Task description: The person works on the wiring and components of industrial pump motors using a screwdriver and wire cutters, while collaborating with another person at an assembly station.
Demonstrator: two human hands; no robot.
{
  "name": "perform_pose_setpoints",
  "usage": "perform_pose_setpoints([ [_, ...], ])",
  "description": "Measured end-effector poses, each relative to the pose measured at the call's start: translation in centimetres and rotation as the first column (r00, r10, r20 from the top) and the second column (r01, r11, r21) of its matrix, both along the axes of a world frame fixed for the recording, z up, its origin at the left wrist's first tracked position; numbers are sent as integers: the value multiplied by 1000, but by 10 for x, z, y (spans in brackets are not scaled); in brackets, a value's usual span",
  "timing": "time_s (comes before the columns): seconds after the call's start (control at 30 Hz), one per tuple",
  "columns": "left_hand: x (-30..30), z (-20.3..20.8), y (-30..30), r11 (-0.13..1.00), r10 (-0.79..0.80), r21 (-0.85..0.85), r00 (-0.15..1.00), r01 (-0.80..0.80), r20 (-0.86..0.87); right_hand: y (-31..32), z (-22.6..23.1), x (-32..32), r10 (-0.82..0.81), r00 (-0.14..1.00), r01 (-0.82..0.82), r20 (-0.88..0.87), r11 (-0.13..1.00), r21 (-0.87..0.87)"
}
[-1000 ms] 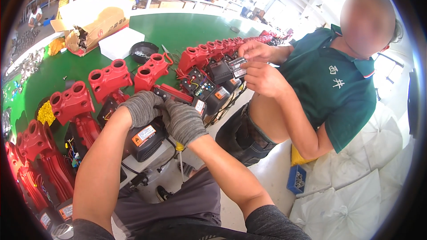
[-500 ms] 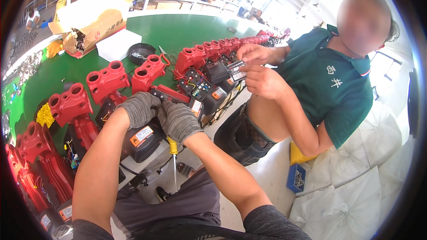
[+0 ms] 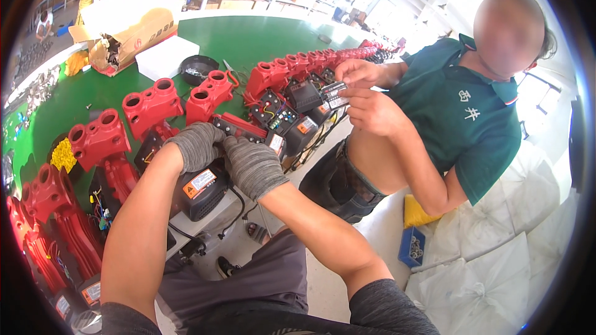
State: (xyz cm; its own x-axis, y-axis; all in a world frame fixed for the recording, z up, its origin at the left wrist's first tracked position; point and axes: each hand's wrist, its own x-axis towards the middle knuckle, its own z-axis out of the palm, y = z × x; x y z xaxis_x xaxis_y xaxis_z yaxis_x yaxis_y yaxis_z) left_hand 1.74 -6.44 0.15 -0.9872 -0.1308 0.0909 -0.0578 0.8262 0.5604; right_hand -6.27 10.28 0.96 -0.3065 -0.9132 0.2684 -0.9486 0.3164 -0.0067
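Observation:
Grey knitted gloves cover both my hands, which meet over one of the red-and-black machines. My left hand (image 3: 196, 147) has its fingers curled in at the top of a black housing (image 3: 202, 197) with an orange-and-white label. Beside it, my right hand (image 3: 254, 164) is closed with bent fingers, its fingertips close to the left's. What the fingers of either hand pinch is hidden. Just beyond them lies a red ribbed part with a black end (image 3: 239, 127). A red casting with round holes (image 3: 210, 96) stands behind the hands.
More red castings (image 3: 99, 139) line the green table (image 3: 242, 37) on both sides. A co-worker (image 3: 459, 117) at right holds a labelled black cover (image 3: 334, 95). Orange-handled scissors (image 3: 231, 75), a black bowl (image 3: 198, 69) and a torn carton (image 3: 133, 40) lie farther back. Cables (image 3: 239, 211) hang off the edge.
The yellow-handled screwdriver that hung below my right hand is out of sight now. My right hand has turned slightly, and both hands stay at the same machine.

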Motion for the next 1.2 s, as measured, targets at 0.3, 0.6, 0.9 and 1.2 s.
perform_pose_setpoints([
  [0.3,2,11,4,999,2,-36,1000,-1,17,-16,14,-5,-180,945,139,273,977,162],
  [0.6,5,11,6,999,16,-50,1000,-16,10,-9,23,-7,-201,928,138,315,968,211],
  [0.9,-1,4,1,999,3,-41,1000,-2,10,-1,8,-4,22,991,-9,-131,996,94],
  [1.2,-3,2,-1,996,-7,-90,1000,7,-3,-4,14,-8,139,975,-120,-175,986,118],
])
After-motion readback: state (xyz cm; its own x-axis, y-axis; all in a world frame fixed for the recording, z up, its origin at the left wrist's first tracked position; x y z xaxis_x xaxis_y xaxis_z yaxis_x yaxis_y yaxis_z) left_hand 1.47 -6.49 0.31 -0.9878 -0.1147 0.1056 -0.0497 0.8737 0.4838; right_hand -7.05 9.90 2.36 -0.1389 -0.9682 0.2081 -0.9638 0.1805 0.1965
